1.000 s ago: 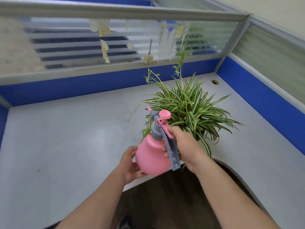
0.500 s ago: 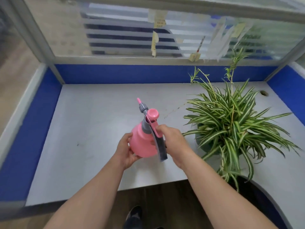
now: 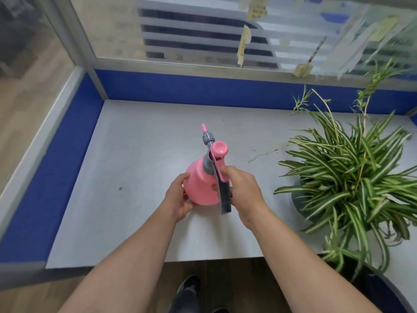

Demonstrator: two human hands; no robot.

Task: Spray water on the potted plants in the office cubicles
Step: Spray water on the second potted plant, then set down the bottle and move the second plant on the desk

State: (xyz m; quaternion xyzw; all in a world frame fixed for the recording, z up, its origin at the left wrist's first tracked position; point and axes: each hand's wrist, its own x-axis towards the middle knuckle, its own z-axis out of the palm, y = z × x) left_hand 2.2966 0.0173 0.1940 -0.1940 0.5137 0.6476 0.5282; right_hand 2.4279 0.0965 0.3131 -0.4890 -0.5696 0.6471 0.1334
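I hold a pink spray bottle (image 3: 202,185) with a grey handle and pink pump knob above the middle of the desk. Its nozzle points away from me towards the back partition. My right hand (image 3: 242,189) grips the handle and trigger. My left hand (image 3: 178,197) cups the bottle's left side and base. A potted spider plant (image 3: 352,175) with striped green and white leaves stands on the desk to the right of the bottle, apart from it. Its pot is mostly hidden under the leaves.
The grey desk (image 3: 135,168) is boxed in by blue partitions (image 3: 191,89) at the back and left, topped with glass carrying paper notes (image 3: 243,44). The desk's front edge curves inward under the plant. My shoe (image 3: 188,288) shows on the wooden floor below.
My view and the bottle have swung left, away from the plant, which now sits at the right edge. Both hands keep the same hold on the bottle.
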